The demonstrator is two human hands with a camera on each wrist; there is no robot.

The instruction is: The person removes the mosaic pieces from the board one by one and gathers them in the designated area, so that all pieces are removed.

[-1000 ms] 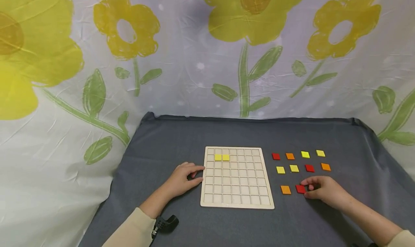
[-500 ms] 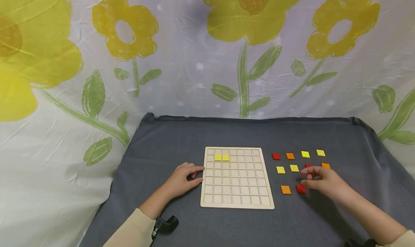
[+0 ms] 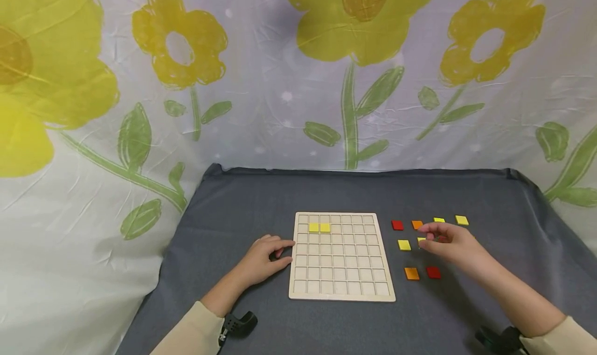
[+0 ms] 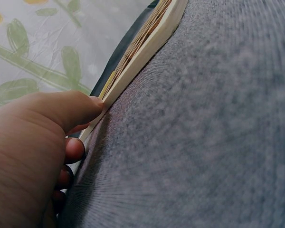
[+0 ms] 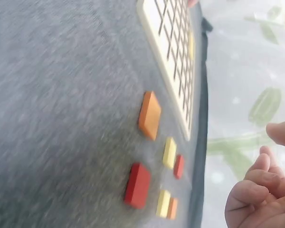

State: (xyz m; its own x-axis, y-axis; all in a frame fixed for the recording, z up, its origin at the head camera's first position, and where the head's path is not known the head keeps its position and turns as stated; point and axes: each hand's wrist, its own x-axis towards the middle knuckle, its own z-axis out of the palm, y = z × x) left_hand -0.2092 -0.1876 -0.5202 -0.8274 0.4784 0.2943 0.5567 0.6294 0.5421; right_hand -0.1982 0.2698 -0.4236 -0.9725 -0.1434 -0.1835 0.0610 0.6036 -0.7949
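A pale wooden grid board lies on the cloth, with two yellow square tiles side by side in its second row from the back. My left hand touches the board's left edge with thumb and index finger; the left wrist view shows the thumb against the rim. To the right of the board are rows of tiles. Over their middle hovers my right hand, fingers loosely bent, thumb and index finger apart, nothing visible between them. It hides several tiles, and partly covers a yellow tile.
Nearest the front lie an orange tile and a red tile. Farther back are a red tile, an orange tile and a yellow tile. Behind the grey cloth hangs a flowered curtain.
My right hand has left the front red tile, risen and moved back and slightly left over the other tiles. That red tile stays on the cloth. My left hand remains at the board.
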